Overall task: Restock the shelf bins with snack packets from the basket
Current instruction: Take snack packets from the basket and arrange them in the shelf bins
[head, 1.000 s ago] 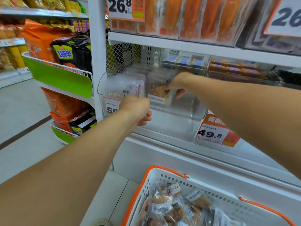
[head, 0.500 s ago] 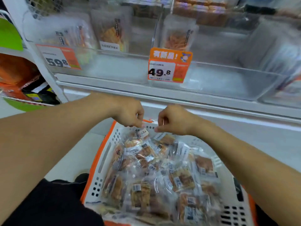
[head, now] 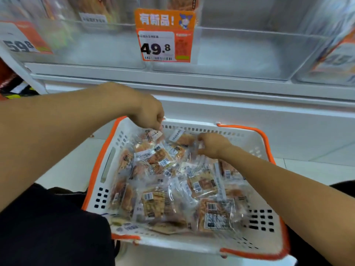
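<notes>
A white plastic basket (head: pixel 247 135) with orange rims sits on pale floor tiles below clear shelf bins (head: pixel 240 52). It holds crinkly clear snack packets (head: pixel 201 185); the left hand (head: pixel 149 114) pinches one far-left packet (head: pixel 153 134), and the right hand (head: pixel 213 145) pinches another (head: pixel 194 148).

The orange price tag (head: pixel 164 35) on the clear bin reads "49.8"; the left tag (head: pixel 23 39), "59.8".

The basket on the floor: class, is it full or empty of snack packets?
Nearly full. The basket holds snack packets across almost its whole floor, overlapping; only its right edge is bare.
</notes>
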`<state>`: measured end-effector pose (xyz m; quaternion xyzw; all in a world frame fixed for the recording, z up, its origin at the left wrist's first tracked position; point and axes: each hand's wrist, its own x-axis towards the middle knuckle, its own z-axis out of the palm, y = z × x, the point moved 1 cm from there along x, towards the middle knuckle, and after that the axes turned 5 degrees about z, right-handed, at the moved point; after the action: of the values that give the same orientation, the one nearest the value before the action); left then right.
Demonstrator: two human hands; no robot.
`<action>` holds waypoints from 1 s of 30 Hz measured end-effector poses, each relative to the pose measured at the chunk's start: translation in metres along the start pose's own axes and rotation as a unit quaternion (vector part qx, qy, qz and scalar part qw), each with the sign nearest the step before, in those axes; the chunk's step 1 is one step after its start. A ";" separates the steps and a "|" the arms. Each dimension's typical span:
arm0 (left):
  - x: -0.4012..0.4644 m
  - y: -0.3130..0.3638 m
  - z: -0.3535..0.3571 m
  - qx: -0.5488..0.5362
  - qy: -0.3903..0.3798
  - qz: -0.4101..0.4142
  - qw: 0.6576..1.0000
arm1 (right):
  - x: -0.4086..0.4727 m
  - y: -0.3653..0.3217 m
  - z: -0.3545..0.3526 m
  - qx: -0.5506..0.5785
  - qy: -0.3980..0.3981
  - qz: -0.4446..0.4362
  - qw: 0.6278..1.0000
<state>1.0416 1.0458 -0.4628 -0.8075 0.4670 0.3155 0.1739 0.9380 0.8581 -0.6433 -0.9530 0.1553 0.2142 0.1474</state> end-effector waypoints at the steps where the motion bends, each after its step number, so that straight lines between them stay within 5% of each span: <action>1: -0.001 -0.003 -0.004 0.006 0.021 -0.012 1.000 | 0.000 -0.013 0.000 0.013 0.027 -0.031 0.999; 4: -0.009 -0.017 -0.007 0.005 0.055 -0.043 0.998 | 0.004 -0.059 0.007 0.078 0.039 -0.118 0.989; 13: -0.028 -0.041 0.013 -0.024 -0.025 -0.056 0.998 | 0.044 -0.123 0.029 0.270 -0.056 -0.032 0.961; 18: -0.037 -0.051 0.013 -0.044 -0.012 -0.056 0.997 | 0.044 -0.137 0.035 0.106 0.104 -0.088 0.985; 24: -0.041 -0.060 0.007 -0.074 0.002 -0.059 0.996 | 0.036 -0.141 0.024 -0.086 0.144 -0.120 0.978; 30: -0.048 -0.060 0.007 -0.087 0.001 -0.060 0.994 | 0.037 -0.137 0.010 -0.096 0.163 -0.103 0.977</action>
<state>1.0735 1.1107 -0.4367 -0.8465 0.3890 0.3427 0.1212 1.0149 0.9775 -0.6394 -0.9957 0.0574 0.0531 0.0494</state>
